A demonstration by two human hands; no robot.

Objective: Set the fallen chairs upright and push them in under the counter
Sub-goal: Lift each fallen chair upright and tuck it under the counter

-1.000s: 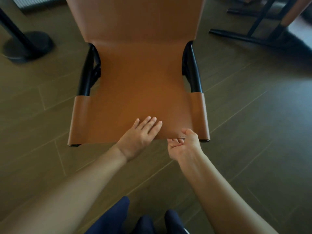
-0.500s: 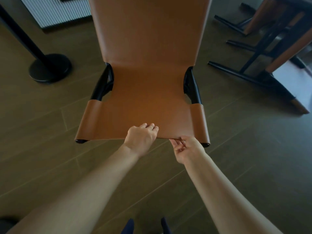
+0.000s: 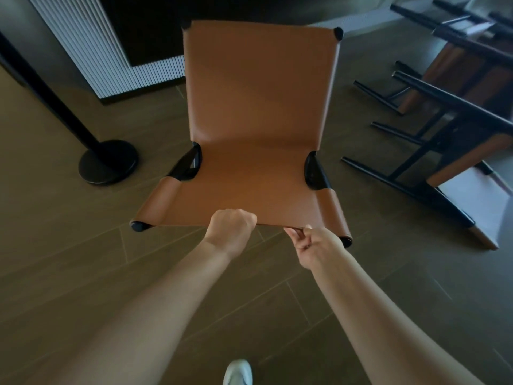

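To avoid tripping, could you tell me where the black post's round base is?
The round base stands on the floor at the left of the head view, beside the tan leather chair, near the ribbed white panel.

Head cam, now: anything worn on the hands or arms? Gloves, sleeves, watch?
Nothing worn: left hand and right hand are ungloved, no ring or watch visible; left forearm and right forearm are bare to the frame edge, no sleeves. A white shoe shows at the bottom.

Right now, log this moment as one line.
chair: upright, seat toward wearer | left hand: grips seat front edge | right hand: grips same edge | fallen chairs: on floor, right | counter: beyond chair
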